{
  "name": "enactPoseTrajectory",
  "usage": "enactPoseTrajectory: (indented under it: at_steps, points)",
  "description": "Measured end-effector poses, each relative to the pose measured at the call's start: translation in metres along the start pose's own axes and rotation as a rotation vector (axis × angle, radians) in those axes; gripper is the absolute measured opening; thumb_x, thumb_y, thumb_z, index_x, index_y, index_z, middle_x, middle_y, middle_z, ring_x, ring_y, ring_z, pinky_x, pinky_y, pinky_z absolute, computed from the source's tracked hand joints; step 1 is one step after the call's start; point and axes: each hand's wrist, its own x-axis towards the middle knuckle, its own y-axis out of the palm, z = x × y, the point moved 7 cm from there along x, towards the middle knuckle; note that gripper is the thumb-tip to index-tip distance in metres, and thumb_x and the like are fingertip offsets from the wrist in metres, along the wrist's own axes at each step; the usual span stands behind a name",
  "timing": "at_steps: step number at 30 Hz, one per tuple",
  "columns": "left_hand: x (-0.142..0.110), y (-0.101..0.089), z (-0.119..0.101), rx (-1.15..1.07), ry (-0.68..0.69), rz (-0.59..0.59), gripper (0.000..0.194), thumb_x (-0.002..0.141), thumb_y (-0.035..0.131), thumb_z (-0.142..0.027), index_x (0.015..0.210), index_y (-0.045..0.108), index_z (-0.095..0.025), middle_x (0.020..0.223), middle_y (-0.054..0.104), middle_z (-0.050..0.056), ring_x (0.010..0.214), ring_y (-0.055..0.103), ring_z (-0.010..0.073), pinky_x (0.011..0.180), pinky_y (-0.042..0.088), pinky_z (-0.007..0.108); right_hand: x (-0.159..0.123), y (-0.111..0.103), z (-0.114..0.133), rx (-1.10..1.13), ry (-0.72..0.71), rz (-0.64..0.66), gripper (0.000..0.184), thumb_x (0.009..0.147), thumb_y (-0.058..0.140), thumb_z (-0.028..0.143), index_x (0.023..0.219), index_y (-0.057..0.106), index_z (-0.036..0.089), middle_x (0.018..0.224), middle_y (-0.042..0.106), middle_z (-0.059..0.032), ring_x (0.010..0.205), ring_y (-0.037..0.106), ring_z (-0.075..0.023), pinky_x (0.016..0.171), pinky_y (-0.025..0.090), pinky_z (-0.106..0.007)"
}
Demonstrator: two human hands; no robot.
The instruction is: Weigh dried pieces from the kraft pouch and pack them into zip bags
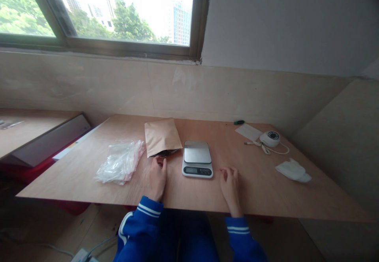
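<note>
- Light-brown wooden tabletop (257,195) beneath a brown-framed window (127,17).
- Just beside the open mouth of a flat brown paper pouch (162,137), the left hand (158,178) curls its fingers loosely; contact cannot be told.
- Right of the pouch, between both hands, sits a white digital scale with a silver plate (197,157).
- The right hand (230,184) rests near it, fingers loosely bent.

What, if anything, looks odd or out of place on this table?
Nothing looks spilled. The paper bag lies askew, its mouth gaping toward the left hand, with something dark showing that I can't identify. The clear plastic bags look untidy, heaped loosely.
</note>
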Motion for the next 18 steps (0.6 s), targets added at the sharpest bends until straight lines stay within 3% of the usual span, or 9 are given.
enactPoseTrajectory:
  at_steps: [11, 18]
  points:
    - [0.022, 0.001, -0.002, 0.191, -0.243, -0.027, 0.043, 0.085, 0.044, -0.051, 0.1, 0.065, -0.017, 0.091, 0.071, 0.018, 0.091, 0.066, 0.0359, 0.07, 0.045, 0.041, 0.001, 0.0, -0.001, 0.032, 0.015, 0.013, 0.029, 0.088, 0.039, 0.026, 0.085, 0.066, 0.015, 0.098, 0.052, -0.0139, 0.093, 0.053, -0.028, 0.082, 0.043, -0.042]
    - [0.022, 0.007, -0.001, 0.237, -0.293, -0.03, 0.051, 0.081, 0.047, -0.057, 0.109, 0.06, -0.016, 0.092, 0.071, 0.019, 0.091, 0.066, 0.0382, 0.07, 0.045, 0.043, 0.002, 0.0, 0.0, 0.043, 0.037, 0.026, 0.029, 0.087, 0.04, 0.026, 0.084, 0.066, 0.015, 0.097, 0.053, -0.014, 0.092, 0.053, -0.0277, 0.083, 0.043, -0.042]
